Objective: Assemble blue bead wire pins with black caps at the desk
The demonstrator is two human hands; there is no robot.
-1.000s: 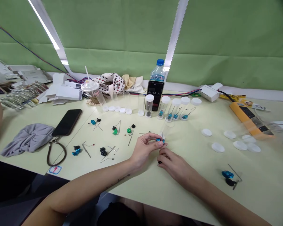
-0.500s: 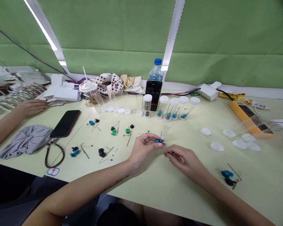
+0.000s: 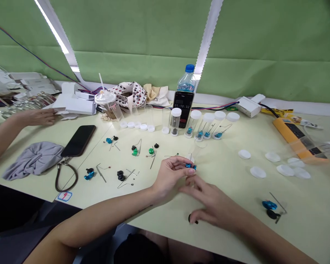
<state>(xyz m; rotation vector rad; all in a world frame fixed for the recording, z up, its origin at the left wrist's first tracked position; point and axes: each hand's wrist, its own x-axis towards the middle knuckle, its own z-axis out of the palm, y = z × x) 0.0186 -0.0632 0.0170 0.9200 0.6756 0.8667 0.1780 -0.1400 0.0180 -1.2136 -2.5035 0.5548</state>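
Note:
My left hand [image 3: 169,176] is closed in a pinch on a small shiny blue metal part [image 3: 189,166] above the table. Just below it, my right hand [image 3: 213,200] has its fingers spread apart and slightly blurred. At the right thumb's tip lies a small black part [image 3: 189,219], mostly covered by the thumb; whether they touch I cannot tell. Beyond the left hand stands a clear tube [image 3: 200,142] near a white cap. Left of it lie sets of small parts: green ones [image 3: 134,151], a blue one [image 3: 89,176], black ones [image 3: 121,176], and thin bent metal pieces.
Clear tubes with white caps [image 3: 219,115] stand along the back, several holding blue parts. A phone showing a timer [image 3: 183,105] leans on a water bottle [image 3: 187,82]. Loose white caps [image 3: 257,172] and a yellow power strip [image 3: 298,137] are rightward. Another person's hand [image 3: 42,117] is far left.
My right hand has gone from a closed pinch to spread fingers, nearer the table edge. A black part now shows under its thumb. My left hand keeps hold of the blue part.

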